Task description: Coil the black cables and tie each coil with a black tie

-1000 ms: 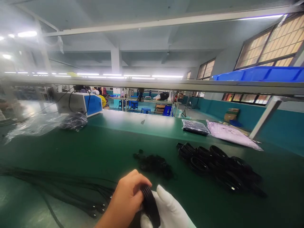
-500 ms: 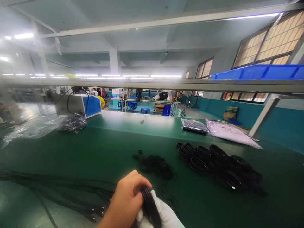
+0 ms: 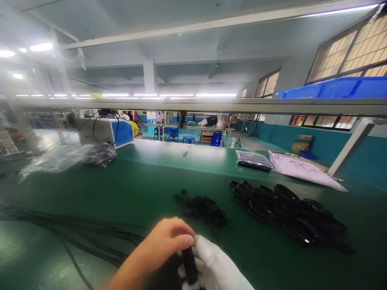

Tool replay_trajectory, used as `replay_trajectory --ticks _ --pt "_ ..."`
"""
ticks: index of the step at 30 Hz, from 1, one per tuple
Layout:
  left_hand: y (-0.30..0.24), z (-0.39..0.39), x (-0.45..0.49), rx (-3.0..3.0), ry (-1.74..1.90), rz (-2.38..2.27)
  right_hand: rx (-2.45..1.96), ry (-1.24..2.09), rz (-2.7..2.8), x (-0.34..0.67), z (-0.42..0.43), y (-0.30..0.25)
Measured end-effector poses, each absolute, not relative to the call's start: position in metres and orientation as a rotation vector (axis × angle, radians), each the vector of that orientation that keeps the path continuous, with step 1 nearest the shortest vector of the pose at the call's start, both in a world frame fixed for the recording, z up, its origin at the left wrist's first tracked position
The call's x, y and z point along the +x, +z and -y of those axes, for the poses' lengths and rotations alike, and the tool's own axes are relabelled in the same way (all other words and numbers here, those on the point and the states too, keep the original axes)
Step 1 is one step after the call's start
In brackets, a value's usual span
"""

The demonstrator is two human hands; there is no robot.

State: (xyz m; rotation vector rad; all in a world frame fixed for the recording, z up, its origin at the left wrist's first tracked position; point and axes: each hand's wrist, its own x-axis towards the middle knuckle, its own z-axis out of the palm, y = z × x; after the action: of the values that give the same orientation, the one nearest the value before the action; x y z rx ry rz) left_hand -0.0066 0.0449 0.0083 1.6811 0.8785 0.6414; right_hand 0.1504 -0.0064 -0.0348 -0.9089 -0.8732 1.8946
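A coil of black cable (image 3: 190, 266) is between my hands at the bottom centre. My right hand (image 3: 216, 262), in a white glove, wraps round it from the right. Bare, my left hand (image 3: 169, 241) closes thumb and fingers at the coil's upper end, against the gloved fingertips; exactly what lies under the thumb is hidden. Just beyond my hands lies a loose heap of small black rings (image 3: 204, 209). Several finished-looking coils of black cable (image 3: 287, 205) are piled to the right. Long loose black cables (image 3: 75, 229) stretch across the left side.
A green-topped table (image 3: 136, 193) carries everything. Toward its back are a blue-and-grey machine (image 3: 122, 133), clear plastic bags (image 3: 57, 157), a bagged black item (image 3: 254, 160) and a pink bag (image 3: 305, 169). A shelf beam (image 3: 196, 104) crosses above, with a blue bin (image 3: 335, 88) on it.
My right hand has turned, so the coil shows narrower and more of the glove's back is seen. My left thumb has moved up to the coil's top. The view has shifted slightly.
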Motion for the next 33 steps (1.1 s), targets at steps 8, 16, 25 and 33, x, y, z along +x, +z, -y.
replay_trajectory --ticks 8,16,25,33 --pt "-0.003 -0.040 0.006 1.515 0.737 -1.150 -0.979 1.657 1.026 0.164 0.005 -0.032" --pt "-0.018 -0.026 0.011 1.258 0.705 -0.779 -0.892 1.702 1.062 0.163 0.003 -0.027" --pt "-0.009 -0.029 0.003 1.676 0.759 -1.125 -0.815 1.803 0.896 0.159 0.008 -0.031" --pt "-0.023 -0.020 0.010 2.080 1.085 -1.154 -0.984 1.745 1.123 0.160 0.006 -0.025"
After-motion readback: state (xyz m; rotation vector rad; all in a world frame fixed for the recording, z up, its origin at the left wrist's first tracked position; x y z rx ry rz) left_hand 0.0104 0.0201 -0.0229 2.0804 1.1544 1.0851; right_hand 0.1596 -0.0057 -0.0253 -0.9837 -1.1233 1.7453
